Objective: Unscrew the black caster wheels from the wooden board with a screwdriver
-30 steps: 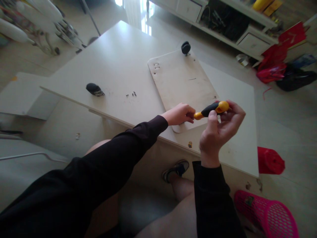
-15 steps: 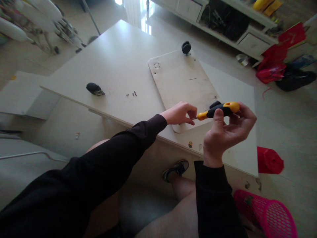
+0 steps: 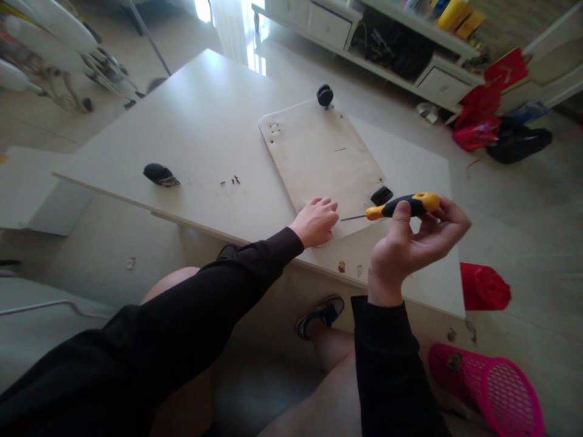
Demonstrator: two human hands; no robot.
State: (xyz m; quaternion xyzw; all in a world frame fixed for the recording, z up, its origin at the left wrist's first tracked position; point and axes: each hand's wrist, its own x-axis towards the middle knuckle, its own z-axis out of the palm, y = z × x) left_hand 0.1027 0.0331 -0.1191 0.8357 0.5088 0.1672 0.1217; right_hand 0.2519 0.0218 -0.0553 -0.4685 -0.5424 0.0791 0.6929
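My right hand (image 3: pixel 412 243) grips a yellow and black screwdriver (image 3: pixel 401 207), held level above the table with its thin shaft pointing left. My left hand (image 3: pixel 315 221) rests with curled fingers on the near corner of a small rounded board (image 3: pixel 319 158) lying on the big white table (image 3: pixel 204 133). What the left fingers hold, if anything, is hidden. A black caster wheel (image 3: pixel 381 195) lies on the board's right corner, just behind the screwdriver. Another caster (image 3: pixel 325 95) stands at the board's far corner.
A third black caster (image 3: pixel 158 173) and a few small screws (image 3: pixel 230 181) lie on the table to the left. A pink mesh basket (image 3: pixel 494 385) and a red bag (image 3: pixel 483 286) sit on the floor at right. Shelves stand behind.
My left hand let go of the screwdriver tip and dropped onto the board's near corner. The screwdriver's shaft now shows bare, and the caster behind it is uncovered. The view shifted slightly.
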